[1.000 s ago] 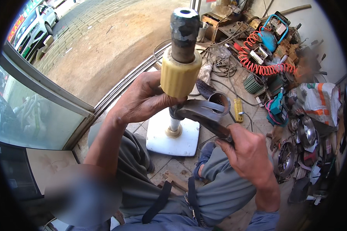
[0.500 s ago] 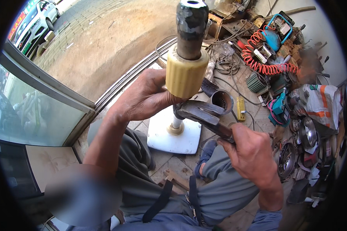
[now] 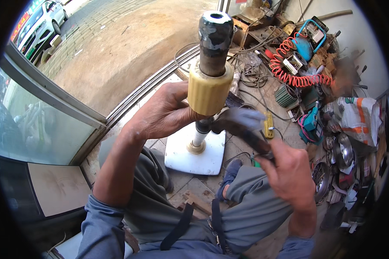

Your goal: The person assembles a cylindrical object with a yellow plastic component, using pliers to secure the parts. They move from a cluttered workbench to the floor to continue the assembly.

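My left hand (image 3: 166, 112) grips a cream ribbed sleeve (image 3: 209, 91) from its left side, with the far fingers hidden behind it. Through the sleeve passes an upright dark metal rod (image 3: 215, 41), its hollow top wrapped in shiny black. Below, a white post (image 3: 199, 139) rises from a white square base (image 3: 194, 164) on the floor between my feet. In my right hand (image 3: 289, 172) is a claw hammer (image 3: 242, 123), fingers wrapped round its handle. Its blurred head is beside the dark lower shaft, just under the sleeve; whether they touch I cannot tell.
To the right lie an orange coiled hose (image 3: 302, 77), a teal power tool (image 3: 311, 125), a white-and-orange sack (image 3: 350, 116) and heaped metal parts. A yellow power strip (image 3: 268, 125) and cables cross the floor. A glass door (image 3: 39, 116) stands at the left.
My right hand and the hammer have moved slightly right, and the hammer head is now smeared by motion. The sleeve and my left hand are slightly lower in the picture.
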Demonstrator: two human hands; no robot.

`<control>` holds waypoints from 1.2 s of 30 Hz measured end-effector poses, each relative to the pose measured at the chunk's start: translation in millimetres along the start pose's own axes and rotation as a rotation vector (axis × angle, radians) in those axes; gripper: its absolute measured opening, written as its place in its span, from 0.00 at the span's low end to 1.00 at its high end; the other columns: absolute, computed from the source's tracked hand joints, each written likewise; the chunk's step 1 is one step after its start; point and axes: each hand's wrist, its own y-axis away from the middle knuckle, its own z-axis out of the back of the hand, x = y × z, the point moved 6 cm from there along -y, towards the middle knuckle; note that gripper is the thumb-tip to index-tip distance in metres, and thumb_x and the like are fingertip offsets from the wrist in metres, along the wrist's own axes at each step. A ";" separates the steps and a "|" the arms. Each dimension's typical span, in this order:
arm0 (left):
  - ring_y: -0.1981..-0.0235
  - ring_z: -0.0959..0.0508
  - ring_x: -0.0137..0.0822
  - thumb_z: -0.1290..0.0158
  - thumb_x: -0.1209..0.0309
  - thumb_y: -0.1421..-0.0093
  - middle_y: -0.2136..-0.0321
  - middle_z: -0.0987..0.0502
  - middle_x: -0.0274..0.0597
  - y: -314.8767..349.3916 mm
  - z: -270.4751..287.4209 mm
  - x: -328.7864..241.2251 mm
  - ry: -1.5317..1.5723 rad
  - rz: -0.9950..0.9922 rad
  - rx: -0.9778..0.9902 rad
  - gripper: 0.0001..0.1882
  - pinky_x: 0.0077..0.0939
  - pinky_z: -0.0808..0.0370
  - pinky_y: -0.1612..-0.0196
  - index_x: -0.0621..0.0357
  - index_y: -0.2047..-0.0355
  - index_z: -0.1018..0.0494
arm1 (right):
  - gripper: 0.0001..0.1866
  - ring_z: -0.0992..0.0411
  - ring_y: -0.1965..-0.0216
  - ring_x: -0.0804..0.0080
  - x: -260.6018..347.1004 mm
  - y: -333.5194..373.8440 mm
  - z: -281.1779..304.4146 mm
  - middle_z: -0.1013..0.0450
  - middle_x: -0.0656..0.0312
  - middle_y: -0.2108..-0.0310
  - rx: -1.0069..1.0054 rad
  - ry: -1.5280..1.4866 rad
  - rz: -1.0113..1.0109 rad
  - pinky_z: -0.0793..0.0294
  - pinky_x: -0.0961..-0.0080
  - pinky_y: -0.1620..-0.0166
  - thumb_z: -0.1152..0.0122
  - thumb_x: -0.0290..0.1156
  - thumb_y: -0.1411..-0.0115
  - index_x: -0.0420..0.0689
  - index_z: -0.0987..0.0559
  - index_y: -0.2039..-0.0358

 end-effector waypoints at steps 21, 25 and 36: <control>0.60 0.14 0.40 0.28 0.67 0.47 0.62 0.14 0.42 2.6 5.6 -19.0 -0.330 -0.262 -0.154 0.17 0.36 0.19 0.54 0.54 0.56 0.17 | 0.14 0.22 0.71 0.38 -5.0 -32.8 -5.0 0.23 0.43 0.76 -0.026 0.017 -0.079 0.24 0.48 0.68 0.34 0.35 0.36 0.40 0.29 0.65; 0.58 0.15 0.36 0.28 0.70 0.46 0.61 0.14 0.40 2.4 4.2 -23.2 -0.365 -0.207 -0.142 0.17 0.35 0.18 0.51 0.57 0.57 0.17 | 0.14 0.22 0.71 0.38 -6.5 -32.6 -10.8 0.23 0.43 0.76 -0.020 -0.018 -0.070 0.24 0.48 0.68 0.34 0.35 0.37 0.40 0.29 0.65; 0.55 0.16 0.35 0.28 0.69 0.46 0.59 0.15 0.40 4.4 5.5 -23.4 -0.347 -0.175 -0.130 0.17 0.36 0.18 0.49 0.58 0.57 0.17 | 0.14 0.23 0.73 0.39 -5.2 -23.9 -7.9 0.24 0.44 0.76 0.073 0.020 -0.102 0.26 0.49 0.70 0.34 0.34 0.37 0.38 0.28 0.65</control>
